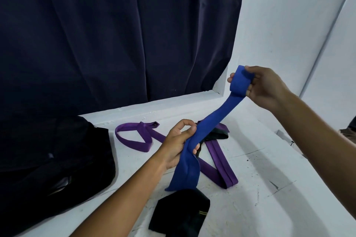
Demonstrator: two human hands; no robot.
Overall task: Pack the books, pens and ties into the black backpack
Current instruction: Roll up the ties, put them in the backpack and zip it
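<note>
Two hands on one blue tie (210,121), held up over the white surface (269,169). Right hand (264,86) pinches the rolled end, far right & highest point; a few turns of cloth are wound there, thumb on top, fingers curled behind. Left hand (179,142) grips the tie lower down, near centre, fingers closed round the strip, w/ the wide tail hanging below it.

Risks, as I judge them: the roll looks loose, so if the right thumb slips the turns could spring open & the roll would need redoing. Left grip bunches the cloth, so the strip may feed in twisted, giving a lopsided roll. Hanging tail sits just above a black tie (181,215) at the near edge & could drag it. Purple tie (212,159) lies under the work area, partly knotted into a loop at its far left end; could get snagged.

Blue tie: plain, matte, soft-looking fabric, creased lengthwise where gripped, widening toward the tail. No pattern visible.

Black backpack (57,159) lies at left, near the dark curtain (115,34); can't tell whether it's open. No books or pens in view.
</note>
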